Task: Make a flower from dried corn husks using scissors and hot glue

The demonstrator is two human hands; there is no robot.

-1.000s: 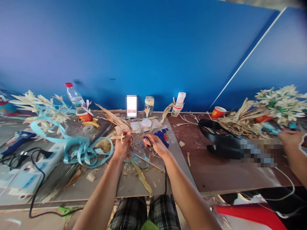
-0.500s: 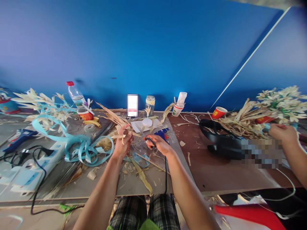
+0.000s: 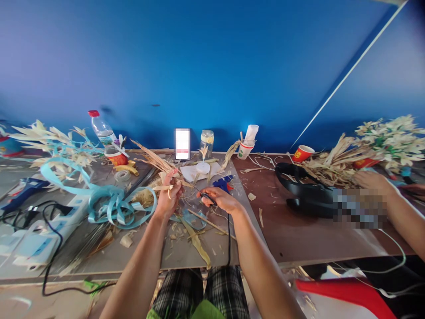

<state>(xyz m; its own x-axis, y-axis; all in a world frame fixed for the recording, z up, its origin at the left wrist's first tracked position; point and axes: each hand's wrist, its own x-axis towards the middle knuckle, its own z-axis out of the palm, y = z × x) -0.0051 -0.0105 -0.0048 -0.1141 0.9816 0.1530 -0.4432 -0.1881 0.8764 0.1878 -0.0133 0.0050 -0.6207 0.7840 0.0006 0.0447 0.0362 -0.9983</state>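
Observation:
Dried husk strip (image 3: 184,183) is pinched in my left hand (image 3: 169,197), its pale ends poking out on both sides of the fingers. My right hand (image 3: 221,199) is wrapped round the black handles of a pair of scissors (image 3: 209,198). Their thin blades point left toward the strip, close to its right end; whether they touch it I cannot tell. Behind my hands, a small husk flower (image 3: 203,153) stands upright on a round white base (image 3: 202,168). A blue glue gun (image 3: 223,183) lies just beyond my right hand, partly hidden.
Light-blue ribbon (image 3: 111,201) lies in loops at left, near a power strip (image 3: 63,221) and another glue gun (image 3: 25,192). A phone (image 3: 182,144), jar (image 3: 206,141) and paper cup (image 3: 245,149) stand along the wall. At right are a black visor (image 3: 305,195) and a co-worker's hand (image 3: 373,186).
The scissors have tilted and their blades are lower, nearer the strip's right end. My left hand has barely moved. The co-worker's hand has shifted left, and the view has moved slightly.

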